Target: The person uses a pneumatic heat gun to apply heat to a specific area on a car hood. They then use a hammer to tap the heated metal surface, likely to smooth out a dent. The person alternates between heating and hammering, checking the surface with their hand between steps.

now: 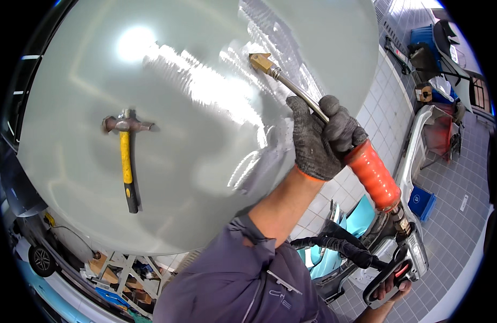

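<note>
A slide-hammer dent puller (374, 173) with a ribbed red weight runs slantwise from lower right to upper middle. My left hand (319, 137), in a dark grey glove with an orange cuff, is closed round its metal rod just above the weight. My right hand (389, 290) grips the looped handle at the lower right, fingers by a red trigger. The brass tip (262, 63) lies over sanded bare-metal streaks on a grey-green car panel (178, 161); whether it touches, I cannot tell. On the panel's left lies a body hammer (126, 159) with a yellow-and-black handle.
A thick black cable (340, 247) reaches the puller's handle. A white bumper-like part (415, 145) and a blue bin (421, 203) stand on the tiled floor at right. Below the panel's lower left edge is a metal rack (125, 280); a car wheel (42, 260) shows farther left.
</note>
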Demonstrator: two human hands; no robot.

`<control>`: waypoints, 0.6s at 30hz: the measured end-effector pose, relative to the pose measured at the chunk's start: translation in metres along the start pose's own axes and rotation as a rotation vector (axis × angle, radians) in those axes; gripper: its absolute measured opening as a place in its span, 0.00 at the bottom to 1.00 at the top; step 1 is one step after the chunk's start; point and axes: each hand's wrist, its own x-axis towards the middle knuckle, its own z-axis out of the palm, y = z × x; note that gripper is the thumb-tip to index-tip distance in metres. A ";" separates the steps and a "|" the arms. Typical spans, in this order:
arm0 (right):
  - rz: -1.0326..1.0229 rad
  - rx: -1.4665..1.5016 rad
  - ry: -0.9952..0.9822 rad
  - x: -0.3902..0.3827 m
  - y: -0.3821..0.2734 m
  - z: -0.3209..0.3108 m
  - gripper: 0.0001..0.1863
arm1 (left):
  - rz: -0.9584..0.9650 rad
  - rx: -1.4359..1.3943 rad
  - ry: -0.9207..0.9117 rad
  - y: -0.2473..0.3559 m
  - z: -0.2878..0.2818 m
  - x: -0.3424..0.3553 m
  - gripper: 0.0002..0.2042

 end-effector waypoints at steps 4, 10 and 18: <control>-0.023 0.181 -0.020 0.025 0.029 0.051 0.28 | -0.046 -0.010 -0.199 -0.010 -0.011 0.004 0.35; -0.019 -0.088 -0.014 0.012 0.043 -0.007 0.27 | 0.104 0.483 0.905 -0.040 0.077 -0.020 0.30; -0.096 0.015 0.040 0.002 0.047 -0.012 0.26 | -0.151 1.062 0.501 -0.034 0.053 -0.045 0.15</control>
